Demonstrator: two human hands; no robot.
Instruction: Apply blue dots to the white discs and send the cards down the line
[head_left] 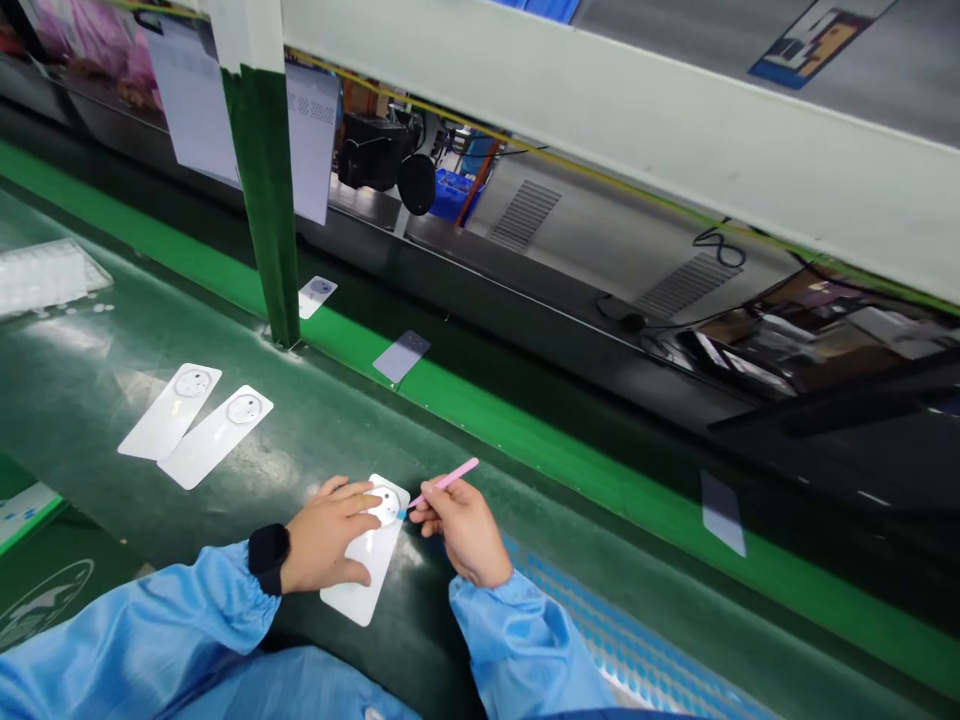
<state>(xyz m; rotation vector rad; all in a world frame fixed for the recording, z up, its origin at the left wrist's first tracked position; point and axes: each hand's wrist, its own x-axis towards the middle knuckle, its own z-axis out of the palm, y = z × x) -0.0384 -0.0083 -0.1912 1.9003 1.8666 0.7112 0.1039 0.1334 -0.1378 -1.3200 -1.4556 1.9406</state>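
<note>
A white phone back cover (364, 580) with a round camera ring near its top lies on the green bench. My left hand (330, 535) rests flat across it with fingers spread, its fingertips by the ring. From the right, my right hand (469, 525) pinches slim pink tweezers (457, 473), their tip at the cover's upper right edge. A small blue piece (402, 515) sits at that tip, beside the ring; whether the tip grips it I cannot tell.
Two more white covers (217, 440) overlap on the bench at left. A sheet with rows of blue pieces (600, 610) lies right of my right arm. A green post (262, 200) rises behind. Along the green conveyor strip lie several covers (403, 357). White trays (45, 275) stand far left.
</note>
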